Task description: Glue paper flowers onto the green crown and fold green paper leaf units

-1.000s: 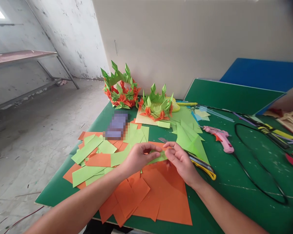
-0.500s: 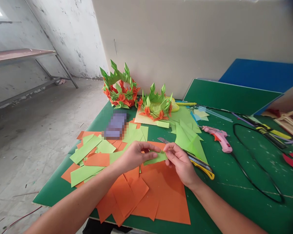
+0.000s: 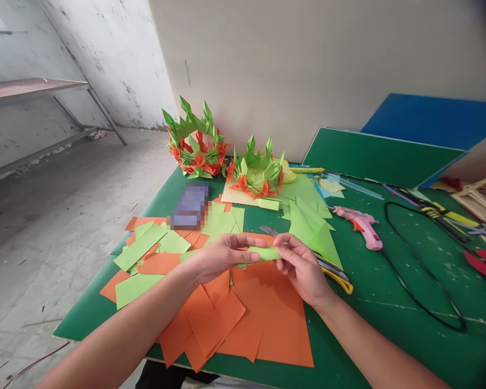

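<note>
My left hand (image 3: 222,256) and my right hand (image 3: 303,267) together pinch a narrow folded strip of light green paper (image 3: 263,253), one at each end, just above a large orange sheet (image 3: 273,313) on the green table (image 3: 389,319). Both hands have their fingers closed on the strip. Orange and green cut paper pieces (image 3: 154,254) lie scattered to the left of my left hand.
Two green and orange folded paper crowns (image 3: 196,143) (image 3: 257,175) stand at the back by the wall. A yellow utility knife (image 3: 336,273) lies right of my right hand. A pink glue gun (image 3: 360,227), a black cable loop (image 3: 421,265) and green folded triangles (image 3: 311,227) lie further right.
The green strip has been folded narrower and lifted slightly between my fingers. The view has shifted a little; my hands stay in the same place.
</note>
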{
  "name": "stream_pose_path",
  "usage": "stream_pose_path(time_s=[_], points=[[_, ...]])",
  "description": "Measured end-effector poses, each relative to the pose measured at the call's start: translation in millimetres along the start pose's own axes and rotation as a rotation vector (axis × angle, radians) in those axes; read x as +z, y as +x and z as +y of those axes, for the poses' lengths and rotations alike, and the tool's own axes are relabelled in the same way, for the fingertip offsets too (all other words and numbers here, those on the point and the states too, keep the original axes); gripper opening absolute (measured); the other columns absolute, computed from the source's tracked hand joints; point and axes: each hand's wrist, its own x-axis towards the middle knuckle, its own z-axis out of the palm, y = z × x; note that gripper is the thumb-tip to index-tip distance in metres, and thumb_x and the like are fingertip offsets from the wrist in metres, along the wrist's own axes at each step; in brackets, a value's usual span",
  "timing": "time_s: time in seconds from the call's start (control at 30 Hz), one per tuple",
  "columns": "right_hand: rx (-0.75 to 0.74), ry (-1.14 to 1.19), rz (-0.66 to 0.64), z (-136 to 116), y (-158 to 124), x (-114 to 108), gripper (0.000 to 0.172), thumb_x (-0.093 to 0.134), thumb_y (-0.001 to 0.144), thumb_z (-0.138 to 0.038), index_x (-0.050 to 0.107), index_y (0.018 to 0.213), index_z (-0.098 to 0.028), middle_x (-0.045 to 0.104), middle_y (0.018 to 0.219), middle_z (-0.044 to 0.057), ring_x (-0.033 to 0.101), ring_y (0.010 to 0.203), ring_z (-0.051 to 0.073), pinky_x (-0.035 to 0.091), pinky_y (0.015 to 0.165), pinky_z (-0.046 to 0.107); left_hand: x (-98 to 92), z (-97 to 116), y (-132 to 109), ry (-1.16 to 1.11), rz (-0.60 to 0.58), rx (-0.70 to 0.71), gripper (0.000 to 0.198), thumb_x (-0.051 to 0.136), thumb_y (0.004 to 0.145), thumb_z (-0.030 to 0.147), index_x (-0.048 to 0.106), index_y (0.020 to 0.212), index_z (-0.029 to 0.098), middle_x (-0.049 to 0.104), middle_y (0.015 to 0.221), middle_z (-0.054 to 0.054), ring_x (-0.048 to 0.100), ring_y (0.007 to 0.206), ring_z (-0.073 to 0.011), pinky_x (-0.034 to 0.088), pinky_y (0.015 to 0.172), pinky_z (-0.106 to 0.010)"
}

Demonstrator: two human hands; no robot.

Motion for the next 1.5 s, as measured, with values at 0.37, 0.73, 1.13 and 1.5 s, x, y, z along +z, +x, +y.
stream_pose_path(time_s=[0.37, 0.73, 1.13, 1.5], points=[[-0.031, -0.17, -0.062, 1.0, -4.6, 7.0, 0.036, 0.065, 0.084, -0.041, 0.046, 0.111, -0.029, 0.057, 0.095, -0.002, 0.046, 0.057, 0.007, 0.041, 0.051, 0.021, 17.9, -20.5, 4.4, 0.213, 0.18, 0.184, 0.033, 0.078, 0.069, 0.031, 0.064, 0.095, 0.017, 0.063, 0.092, -0.003, 0.052, 0.073, -0.0104, 0.04, 0.067, -0.025], [-0.119, -0.163, -0.096, 1.3, -2.2, 7.3, 0.039, 0.07, 0.081, -0.041, 0.045, 0.108, -0.029, 0.058, 0.083, -0.003, 0.051, 0.062, 0.011, 0.044, 0.058, 0.024, 17.2, -16.8, 1.9, -0.08, 0.086, 0.147, 0.042, 0.077, 0.073, 0.031, 0.05, 0.103, 0.022, 0.061, 0.081, 0.001, 0.056, 0.068, -0.0092, 0.04, 0.061, -0.022], [-0.233, -0.174, -0.05, 6.2, -1.0, 1.3, 0.021, 0.067, 0.086, -0.037, 0.056, 0.102, -0.03, 0.056, 0.077, -0.003, 0.055, 0.069, 0.011, 0.05, 0.066, 0.023, 18.8, -17.3, 4.7, -0.41, 0.123, -0.054, 0.023, 0.074, 0.077, 0.018, 0.063, 0.097, 0.013, 0.068, 0.086, -0.004, 0.066, 0.072, -0.0107, 0.054, 0.068, -0.021], [-0.23, -0.15, -0.098, 10.1, -1.5, -0.3, 0.019, 0.061, 0.09, -0.033, 0.055, 0.108, -0.03, 0.06, 0.088, -0.001, 0.06, 0.077, 0.012, 0.054, 0.074, 0.026, 16.6, -15.9, 4.3, -0.402, 0.075, -0.008, 0.029, 0.078, 0.073, 0.02, 0.061, 0.096, 0.015, 0.068, 0.083, -0.003, 0.067, 0.07, -0.0116, 0.051, 0.058, -0.018]])
